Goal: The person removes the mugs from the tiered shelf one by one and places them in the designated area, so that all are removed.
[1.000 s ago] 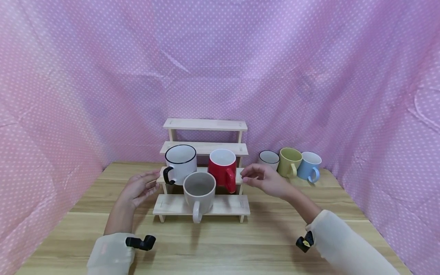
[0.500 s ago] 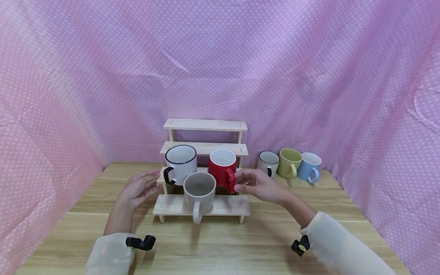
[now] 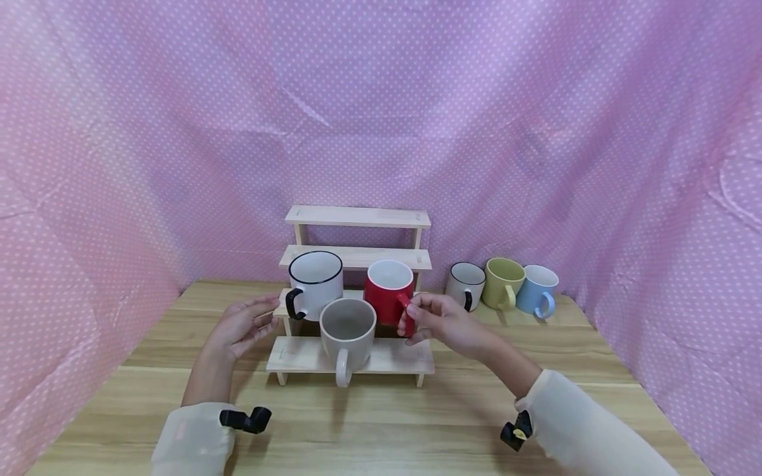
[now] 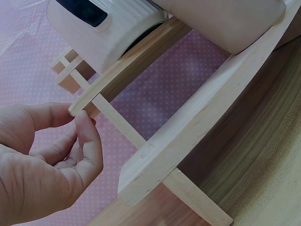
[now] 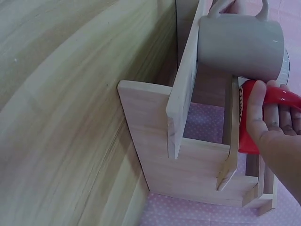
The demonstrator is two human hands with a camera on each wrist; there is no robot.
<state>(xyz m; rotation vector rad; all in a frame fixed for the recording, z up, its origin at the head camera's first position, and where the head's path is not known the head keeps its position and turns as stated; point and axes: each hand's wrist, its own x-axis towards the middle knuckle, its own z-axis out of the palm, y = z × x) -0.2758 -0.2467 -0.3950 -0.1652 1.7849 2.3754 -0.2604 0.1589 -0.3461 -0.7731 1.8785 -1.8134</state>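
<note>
A red mug point(image 3: 385, 297) with a white inside stands on the second step of the pale wooden tiered shelf point(image 3: 288, 354). My right hand point(image 3: 449, 322) grips its handle, thumb on top, fingers behind it. At the other end of that step my left hand point(image 3: 243, 325) pinches the board's end between thumb and finger, as the left wrist view shows. A white mug point(image 3: 321, 291) with a black rim and black handle shares the step. On the lowest step sits a grey-beige mug point(image 3: 348, 337), its handle facing me.
Right of the shelf, a small black-rimmed white mug point(image 3: 462, 285), a yellow-green mug point(image 3: 497, 284) and a light blue mug point(image 3: 532, 291) stand on the wood-grain table point(image 3: 369, 430). A pink dotted cloth point(image 3: 381, 112) hangs behind.
My right hand has moved left and closed on the red mug's handle, which has turned slightly to the right. The left hand has kept its place on the shelf.
</note>
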